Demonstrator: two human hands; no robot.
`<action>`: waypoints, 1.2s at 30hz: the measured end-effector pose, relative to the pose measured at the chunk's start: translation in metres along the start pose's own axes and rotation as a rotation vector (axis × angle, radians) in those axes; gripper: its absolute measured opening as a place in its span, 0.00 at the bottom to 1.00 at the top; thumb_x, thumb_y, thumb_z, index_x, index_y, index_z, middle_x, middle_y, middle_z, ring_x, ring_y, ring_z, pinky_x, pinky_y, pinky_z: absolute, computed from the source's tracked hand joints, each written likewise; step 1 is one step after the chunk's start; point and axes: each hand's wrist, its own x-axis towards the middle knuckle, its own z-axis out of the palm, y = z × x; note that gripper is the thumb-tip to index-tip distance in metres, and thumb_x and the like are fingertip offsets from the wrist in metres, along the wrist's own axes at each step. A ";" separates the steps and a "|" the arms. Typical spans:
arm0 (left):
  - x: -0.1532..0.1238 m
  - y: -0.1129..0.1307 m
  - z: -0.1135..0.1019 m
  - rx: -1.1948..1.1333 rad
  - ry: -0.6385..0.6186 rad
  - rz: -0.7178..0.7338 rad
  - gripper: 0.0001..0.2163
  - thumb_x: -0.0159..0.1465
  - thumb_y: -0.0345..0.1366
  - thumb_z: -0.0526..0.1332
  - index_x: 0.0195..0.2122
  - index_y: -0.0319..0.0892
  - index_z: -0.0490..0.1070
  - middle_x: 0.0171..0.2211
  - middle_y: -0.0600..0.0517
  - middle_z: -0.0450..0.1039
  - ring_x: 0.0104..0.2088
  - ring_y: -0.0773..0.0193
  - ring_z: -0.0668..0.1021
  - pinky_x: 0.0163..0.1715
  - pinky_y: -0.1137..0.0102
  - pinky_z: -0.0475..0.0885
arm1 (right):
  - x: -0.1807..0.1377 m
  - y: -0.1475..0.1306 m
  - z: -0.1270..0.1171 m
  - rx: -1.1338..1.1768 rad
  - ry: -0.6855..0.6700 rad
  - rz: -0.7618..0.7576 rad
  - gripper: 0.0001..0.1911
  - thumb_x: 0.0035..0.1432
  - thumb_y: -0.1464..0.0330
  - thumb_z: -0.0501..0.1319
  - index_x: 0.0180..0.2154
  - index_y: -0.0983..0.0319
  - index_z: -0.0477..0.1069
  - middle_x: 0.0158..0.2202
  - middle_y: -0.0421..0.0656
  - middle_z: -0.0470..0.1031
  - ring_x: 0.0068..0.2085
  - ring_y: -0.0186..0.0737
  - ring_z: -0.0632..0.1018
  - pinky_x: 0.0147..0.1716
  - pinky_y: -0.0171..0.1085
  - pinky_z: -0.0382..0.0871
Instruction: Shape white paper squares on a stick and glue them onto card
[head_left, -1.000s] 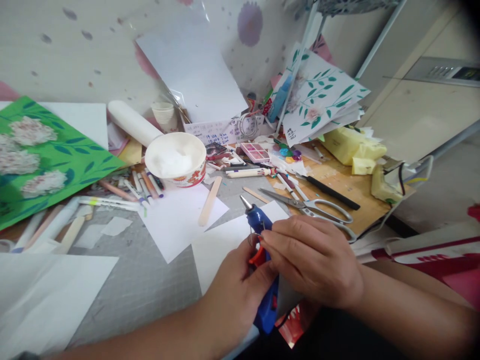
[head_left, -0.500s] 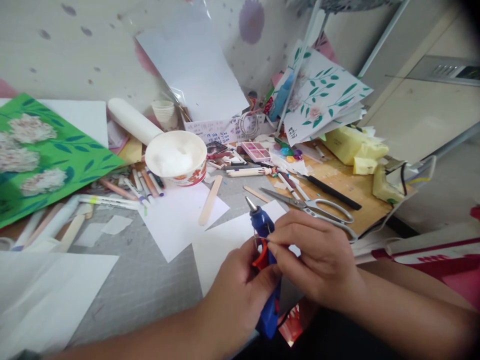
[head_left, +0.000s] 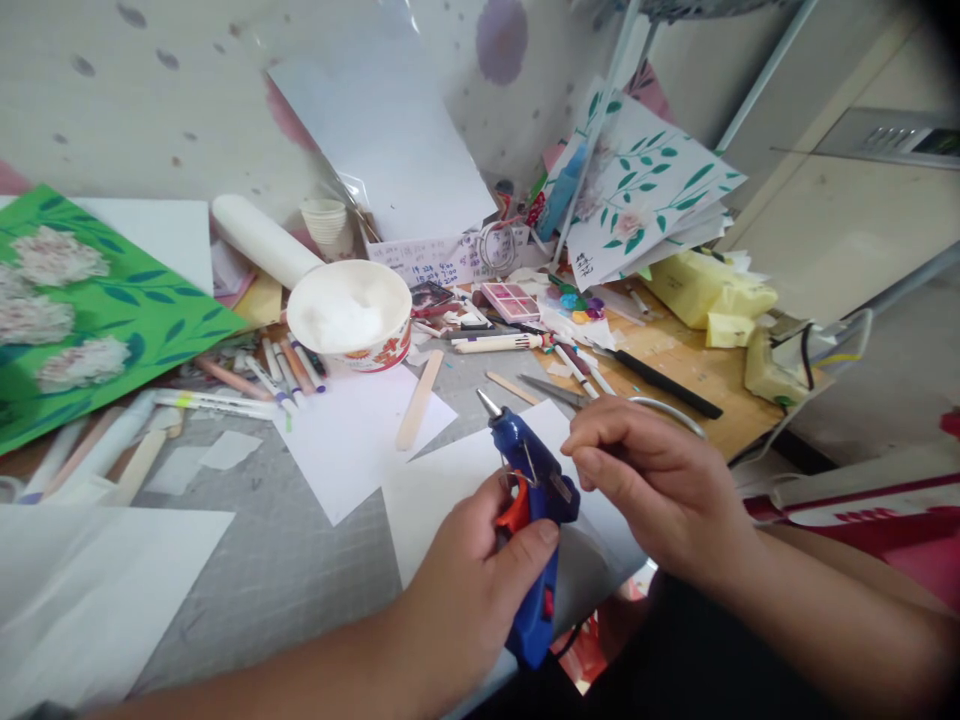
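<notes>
My left hand is wrapped round the handle of a blue glue gun, with a finger by its orange trigger. The metal nozzle points up and to the left, over a white sheet. My right hand hovers just right of the gun's rear end, fingers curled in a pinch near its back; what they hold, if anything, is too small to make out. Metal scissors lie behind my right hand, partly hidden by it.
A white bowl stands behind, with pens and wooden sticks around it. A green flower painting lies at left, leaf-patterned papers lean at back right. Yellow sponges sit on a wooden board.
My right hand has drawn back from the gun's trigger area to its rear. The gun has tilted, its nozzle shifted slightly left and its body turned more sideways.
</notes>
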 end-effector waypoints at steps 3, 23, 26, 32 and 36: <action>-0.001 0.000 0.001 -0.064 -0.008 -0.063 0.13 0.64 0.42 0.58 0.46 0.43 0.67 0.27 0.57 0.67 0.24 0.70 0.69 0.24 0.75 0.67 | -0.002 0.006 -0.003 -0.061 -0.049 -0.091 0.06 0.60 0.78 0.56 0.34 0.63 0.70 0.29 0.41 0.70 0.32 0.32 0.72 0.34 0.32 0.66; 0.000 -0.005 0.001 -0.342 0.046 -0.016 0.14 0.63 0.40 0.62 0.49 0.44 0.70 0.41 0.50 0.77 0.41 0.61 0.77 0.41 0.70 0.70 | -0.036 -0.008 -0.007 -0.013 -0.513 0.303 0.09 0.61 0.64 0.58 0.32 0.63 0.70 0.25 0.40 0.72 0.25 0.32 0.71 0.25 0.31 0.63; 0.001 -0.008 0.002 -0.344 0.094 0.061 0.13 0.63 0.38 0.62 0.49 0.44 0.70 0.47 0.50 0.75 0.47 0.60 0.76 0.46 0.69 0.68 | -0.044 -0.007 0.005 0.147 -0.425 0.497 0.13 0.61 0.59 0.58 0.39 0.63 0.70 0.30 0.41 0.75 0.29 0.34 0.73 0.27 0.31 0.65; 0.002 -0.009 0.002 -0.218 0.059 0.025 0.12 0.59 0.37 0.66 0.42 0.40 0.72 0.39 0.49 0.78 0.40 0.59 0.77 0.45 0.64 0.69 | -0.040 -0.001 0.024 0.699 -0.268 0.627 0.16 0.50 0.61 0.69 0.38 0.63 0.71 0.31 0.40 0.76 0.29 0.34 0.75 0.30 0.32 0.70; 0.005 -0.006 -0.001 -0.191 0.032 0.040 0.10 0.60 0.37 0.64 0.41 0.39 0.72 0.36 0.50 0.76 0.40 0.59 0.77 0.45 0.64 0.68 | -0.035 0.014 0.022 0.935 -0.079 0.784 0.14 0.45 0.65 0.72 0.31 0.65 0.72 0.23 0.38 0.75 0.22 0.30 0.73 0.22 0.29 0.67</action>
